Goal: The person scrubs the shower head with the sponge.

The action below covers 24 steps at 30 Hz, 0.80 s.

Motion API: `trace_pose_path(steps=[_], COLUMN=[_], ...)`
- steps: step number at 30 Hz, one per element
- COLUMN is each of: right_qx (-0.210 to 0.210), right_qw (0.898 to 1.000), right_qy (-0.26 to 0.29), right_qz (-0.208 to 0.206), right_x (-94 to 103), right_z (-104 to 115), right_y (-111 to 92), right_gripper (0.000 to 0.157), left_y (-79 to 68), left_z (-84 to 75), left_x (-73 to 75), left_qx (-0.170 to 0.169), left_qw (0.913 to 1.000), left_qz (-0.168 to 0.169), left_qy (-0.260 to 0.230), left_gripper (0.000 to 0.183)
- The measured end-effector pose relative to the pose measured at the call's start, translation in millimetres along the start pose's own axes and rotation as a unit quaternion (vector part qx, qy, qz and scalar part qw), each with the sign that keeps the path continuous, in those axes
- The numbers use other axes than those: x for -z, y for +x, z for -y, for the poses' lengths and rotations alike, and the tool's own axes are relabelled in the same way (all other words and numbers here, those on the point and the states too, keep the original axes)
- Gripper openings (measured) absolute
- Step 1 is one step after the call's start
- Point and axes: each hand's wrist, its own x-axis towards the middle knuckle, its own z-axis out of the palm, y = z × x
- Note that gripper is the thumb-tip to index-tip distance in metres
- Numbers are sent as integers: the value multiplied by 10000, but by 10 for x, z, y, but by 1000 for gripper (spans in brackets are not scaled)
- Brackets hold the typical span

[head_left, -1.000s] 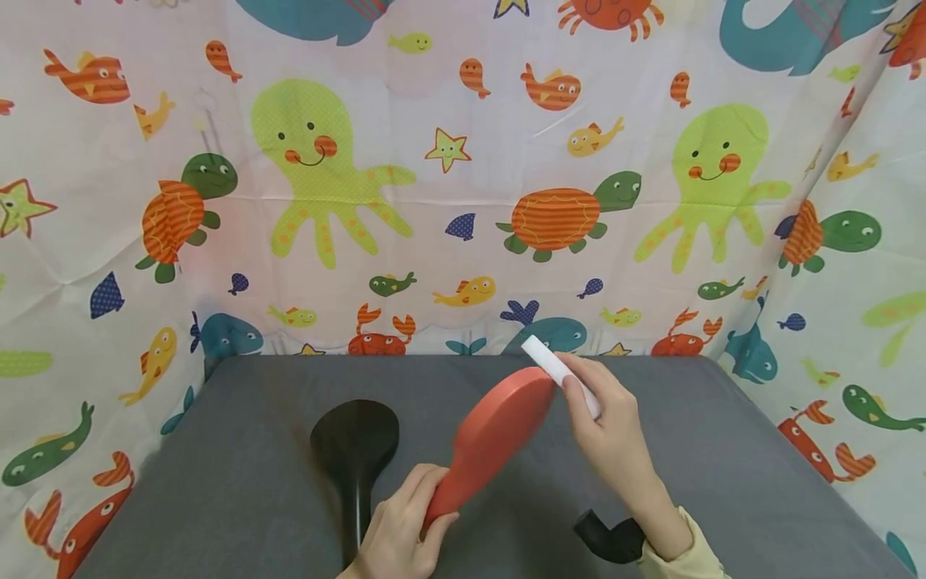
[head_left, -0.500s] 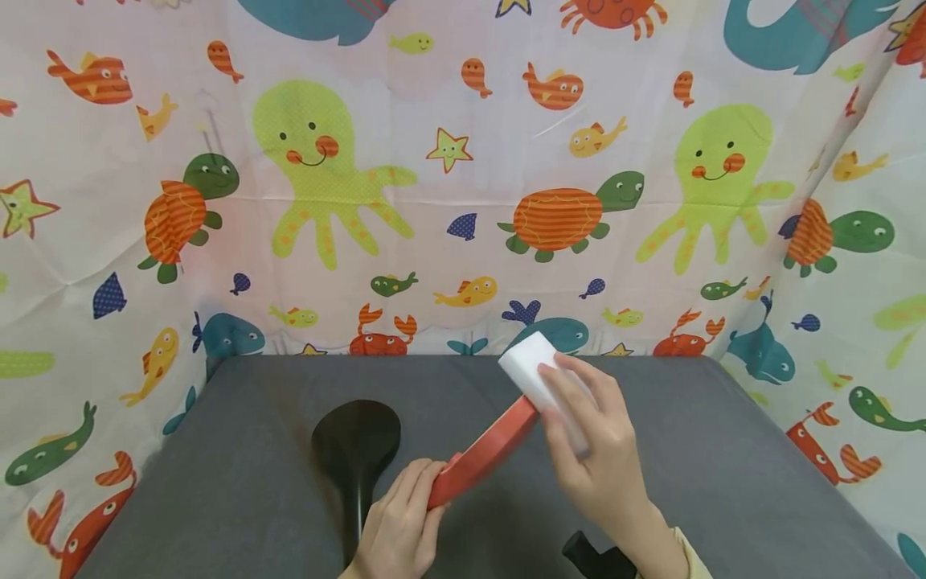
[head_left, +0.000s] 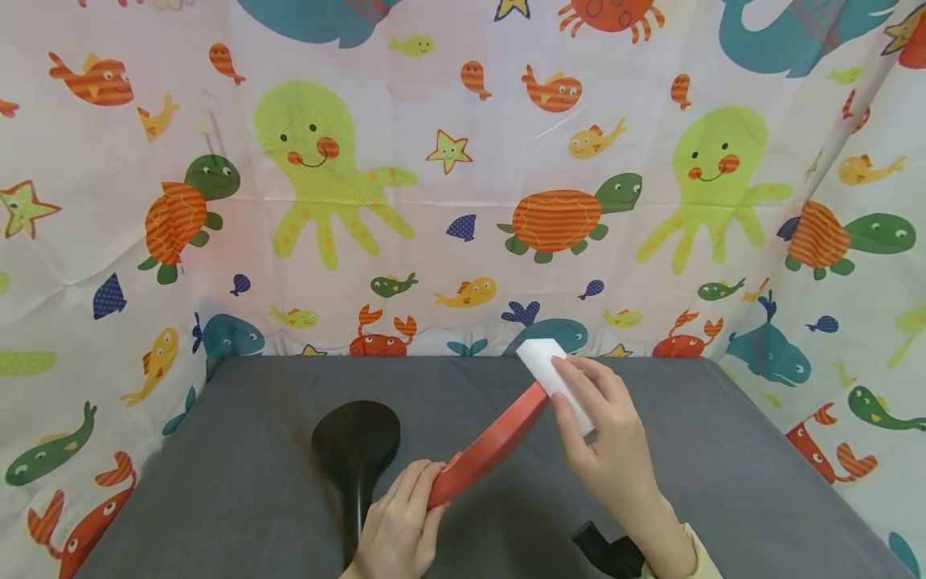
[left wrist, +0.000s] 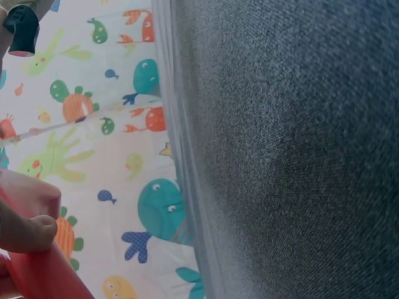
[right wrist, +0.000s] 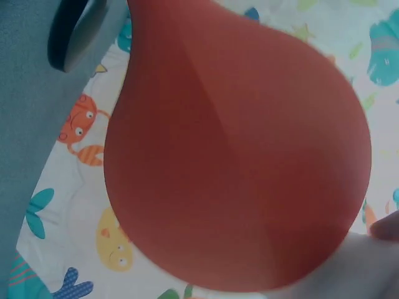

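Note:
In the head view my left hand [head_left: 401,519] grips the handle of a red paddle-shaped piece [head_left: 492,442] with a round, flat head. The head tilts up to the right, seen nearly edge-on. Its plain red side [right wrist: 237,162] fills the right wrist view. My right hand [head_left: 611,438] pinches a white sponge block [head_left: 550,374] between thumb and fingers. The sponge overlaps the raised far edge of the red head. In the left wrist view the left thumb [left wrist: 28,233] lies over the red handle.
A similar black paddle-shaped piece [head_left: 356,442] lies on the grey table [head_left: 239,482], left of my left hand. A black curved device [head_left: 608,551] sits at my right wrist. Behind the table hangs a curtain [head_left: 434,193] printed with sea animals.
The red piece has tipped from showing its face to nearly edge-on. The sponge turned its broad side into view, then shifted slightly right and down with the right hand. The left hand keeps its grip.

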Motion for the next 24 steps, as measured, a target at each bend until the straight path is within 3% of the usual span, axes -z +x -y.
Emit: trace_pose_path(steps=[3, 6, 9, 12, 19, 21, 24], right_qx=[871, 1834, 2375, 2346, 1214, 1240, 1697], right_qw=[9957, 9798, 9635, 9620, 9863, 9863, 9789], right_qy=[-294, -788, -1105, -1230, -1058, -1032, -1081], right_qz=[-64, 109, 553, 662, 350, 336, 353], right_x=[-80, -195, -280, -304, -248, -272, -346], right_z=[127, 271, 336, 293, 90, 91, 151], right_y=[-26, -94, -170, -178, -45, -66, -154], right_gripper=[36, 38, 39, 40, 45, 45, 41], left_y=[-2, -2, -3, -9, -24, -20, -13], left_z=[7, 19, 33, 44, 48, 44, 45], left_x=[-1, -6, -21, -34, -30, -24, -23], left_qx=[1, -25, -79, -119, -25, 6, -7], left_qw=[10000, 9997, 9995, 9994, 9996, 9997, 9996], left_qz=[-27, -49, -70, -82, -74, -46, -14], left_qy=[87, 223, 305, 323, 261, 257, 286], left_gripper=[51, 49, 48, 47, 49, 49, 47])
